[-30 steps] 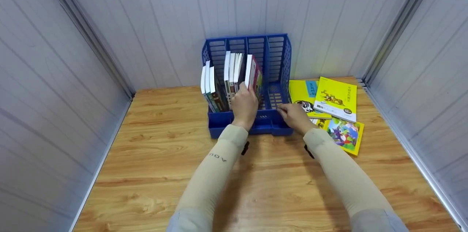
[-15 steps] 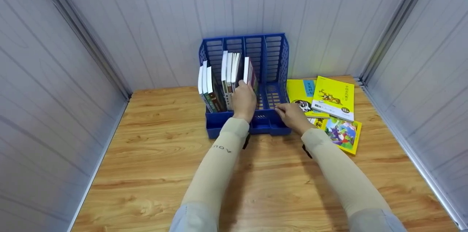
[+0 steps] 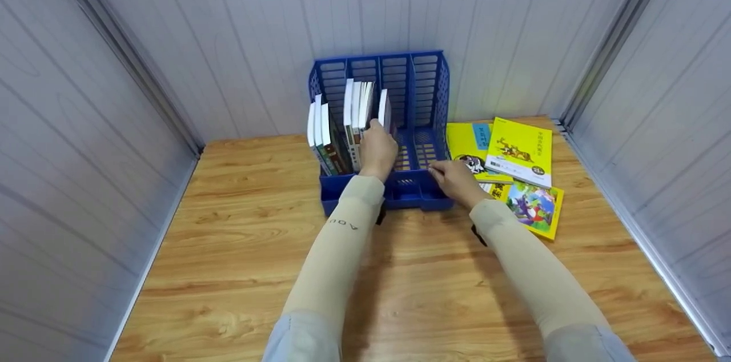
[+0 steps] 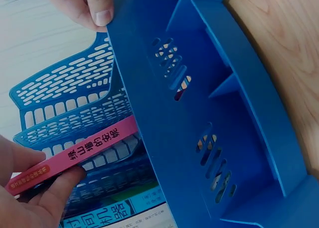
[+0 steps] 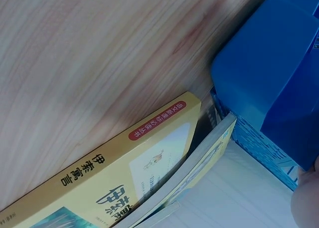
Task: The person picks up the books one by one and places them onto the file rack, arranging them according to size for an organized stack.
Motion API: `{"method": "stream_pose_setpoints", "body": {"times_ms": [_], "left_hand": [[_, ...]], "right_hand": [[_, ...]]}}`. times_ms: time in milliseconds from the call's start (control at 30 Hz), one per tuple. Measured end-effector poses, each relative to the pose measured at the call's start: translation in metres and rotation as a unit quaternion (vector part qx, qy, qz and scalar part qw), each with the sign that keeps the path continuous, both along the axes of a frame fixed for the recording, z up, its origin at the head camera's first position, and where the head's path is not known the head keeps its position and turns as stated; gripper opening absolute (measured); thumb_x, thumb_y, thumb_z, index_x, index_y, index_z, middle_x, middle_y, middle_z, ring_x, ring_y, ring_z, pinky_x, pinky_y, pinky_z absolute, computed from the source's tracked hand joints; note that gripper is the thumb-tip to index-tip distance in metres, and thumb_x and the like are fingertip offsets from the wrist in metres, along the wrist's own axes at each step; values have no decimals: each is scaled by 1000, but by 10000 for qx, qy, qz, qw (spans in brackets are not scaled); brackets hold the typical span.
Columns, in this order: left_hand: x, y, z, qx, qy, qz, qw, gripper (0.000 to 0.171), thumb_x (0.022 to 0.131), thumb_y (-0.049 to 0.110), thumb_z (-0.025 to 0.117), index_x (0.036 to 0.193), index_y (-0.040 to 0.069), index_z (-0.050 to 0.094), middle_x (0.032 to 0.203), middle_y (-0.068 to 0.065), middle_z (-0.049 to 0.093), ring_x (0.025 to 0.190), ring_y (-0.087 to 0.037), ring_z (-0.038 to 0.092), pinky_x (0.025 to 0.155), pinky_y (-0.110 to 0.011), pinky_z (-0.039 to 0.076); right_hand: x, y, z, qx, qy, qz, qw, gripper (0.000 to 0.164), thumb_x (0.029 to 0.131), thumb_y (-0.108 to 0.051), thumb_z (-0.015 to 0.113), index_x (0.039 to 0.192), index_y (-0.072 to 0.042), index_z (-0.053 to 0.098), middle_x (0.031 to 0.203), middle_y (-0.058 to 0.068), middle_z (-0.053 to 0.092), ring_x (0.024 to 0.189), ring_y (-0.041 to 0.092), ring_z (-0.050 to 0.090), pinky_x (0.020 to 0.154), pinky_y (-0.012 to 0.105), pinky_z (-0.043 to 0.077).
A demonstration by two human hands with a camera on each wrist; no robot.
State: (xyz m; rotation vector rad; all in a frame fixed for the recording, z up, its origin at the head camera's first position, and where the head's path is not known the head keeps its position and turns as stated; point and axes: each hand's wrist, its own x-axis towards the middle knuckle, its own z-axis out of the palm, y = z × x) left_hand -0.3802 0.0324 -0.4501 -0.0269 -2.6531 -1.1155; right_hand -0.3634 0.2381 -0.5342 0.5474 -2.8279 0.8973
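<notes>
My left hand (image 3: pixel 379 148) grips a thin book (image 3: pixel 384 108) that stands upright in the third compartment from the left of a blue desktop book rack (image 3: pixel 406 175). In the left wrist view the book's pink spine (image 4: pixel 94 145) shows between my thumb and fingers, its lower end behind the rack's front wall. My right hand (image 3: pixel 457 179) pinches the top of that front wall near its right end. White-paged books (image 3: pixel 359 105) fill part of the second compartment, and several more (image 3: pixel 323 131) lean in the first.
Right of the rack, yellow books lie overlapping on the wooden table: one with a tiger-like picture (image 3: pixel 521 151), one with a blue label (image 3: pixel 481 136), and one with a colourful cover (image 3: pixel 535 206). White panel walls (image 3: pixel 257 36) enclose the table's back and sides.
The book in my left hand has shifted slightly left in its compartment and turned more upright, showing less of its cover. My right hand stays at the rack's front edge. The view shifts slightly.
</notes>
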Motion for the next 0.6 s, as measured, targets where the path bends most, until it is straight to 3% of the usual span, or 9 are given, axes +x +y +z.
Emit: {"method": "stream_pose_setpoints", "body": {"times_ms": [200,400,600], "left_hand": [[3,-1,-2,-17,140,89,9999,33,112,17,62,136,-5,59,119,-26,76,105,-38,79,88,-49,64],[12,-5,-10,-128,356,291,9989,27,107,17,68,120,-7,66,110,-28,78,101,-41,79,86,-50,65],[-27,-17,-75,-67,890,326,9955,28,103,28,70,105,0,71,97,-23,80,87,-39,80,74,-51,63]], "right_hand": [[1,-2,1,28,68,-9,10000,28,112,-12,59,125,6,77,121,25,79,110,41,77,99,57,60],[2,-3,-2,-50,241,-5,9997,26,110,-10,61,120,7,78,116,24,80,108,42,78,98,59,60],[2,-1,-1,36,50,-39,10000,28,112,-12,59,125,6,77,123,24,78,114,42,76,102,59,59]]}}
